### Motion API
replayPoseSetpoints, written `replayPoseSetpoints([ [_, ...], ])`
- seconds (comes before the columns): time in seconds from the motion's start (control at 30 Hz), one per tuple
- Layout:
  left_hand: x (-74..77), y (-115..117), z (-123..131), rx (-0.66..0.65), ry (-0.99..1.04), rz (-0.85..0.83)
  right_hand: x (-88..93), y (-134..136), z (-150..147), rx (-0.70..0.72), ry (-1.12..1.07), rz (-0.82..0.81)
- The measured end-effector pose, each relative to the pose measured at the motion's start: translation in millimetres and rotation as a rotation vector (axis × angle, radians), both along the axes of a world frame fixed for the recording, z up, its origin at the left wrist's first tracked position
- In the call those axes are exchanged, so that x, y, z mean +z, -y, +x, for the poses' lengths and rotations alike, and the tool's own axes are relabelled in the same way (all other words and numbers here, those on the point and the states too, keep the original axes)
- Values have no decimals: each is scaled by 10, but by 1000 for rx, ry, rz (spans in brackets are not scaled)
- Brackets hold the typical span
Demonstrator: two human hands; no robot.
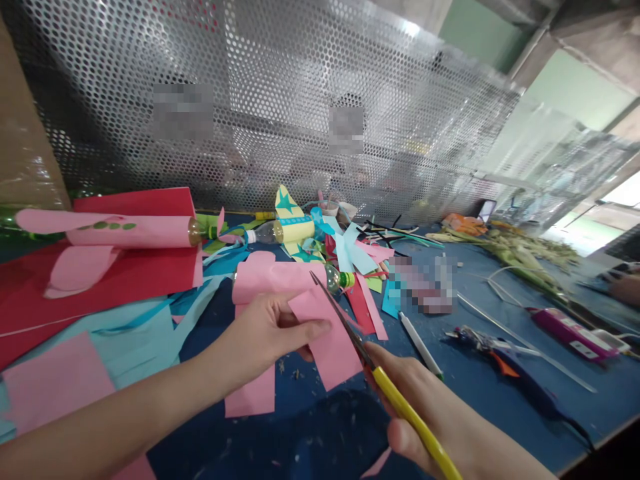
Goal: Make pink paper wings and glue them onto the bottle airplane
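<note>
My left hand [265,333] pinches a folded piece of pink paper [327,340] between thumb and fingers, just above the blue table. My right hand [425,413] grips yellow-handled scissors [360,350]; their blades run up along the right edge of the pink paper, tips pointing away from me. Under the held paper lies another pink sheet [253,397] on the table. Behind it rests a small plastic bottle [337,279] with a green cap.
A pink paper-wrapped bottle rocket [125,230] lies on red paper [100,280] at left, a yellow one [295,230] further back. Paper scraps, a white pen [420,347], a glue gun [495,360] and a purple box [570,333] crowd the right. A perforated metal screen [280,100] stands behind.
</note>
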State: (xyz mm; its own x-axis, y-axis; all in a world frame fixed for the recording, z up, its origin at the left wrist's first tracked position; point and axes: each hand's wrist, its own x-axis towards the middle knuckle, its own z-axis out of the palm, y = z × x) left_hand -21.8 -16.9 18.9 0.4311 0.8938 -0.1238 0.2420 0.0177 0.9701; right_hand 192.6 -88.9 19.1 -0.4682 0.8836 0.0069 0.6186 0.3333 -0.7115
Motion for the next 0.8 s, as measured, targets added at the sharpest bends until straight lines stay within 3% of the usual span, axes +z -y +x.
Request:
replayPoseSetpoints([
  [0.17, -49, -11, 13, 3, 29, -9, -144, -20, 7, -47, -28, -89],
  [0.33, -93, -14, 26, -11, 51, -103, -117, -78, 16, -171, 3, -11],
  [0.43, -132, -18, 43, -44, 106, -200, -22, -251, 106, -316, 222, 66],
  [0.57, -163, -28, 72, -27, 127, -321, -2, -647, 268, -543, 686, 154],
  [0.8, -163, -11, 45, -211, 102, -431, -164, -1070, 306, -553, 756, 120],
])
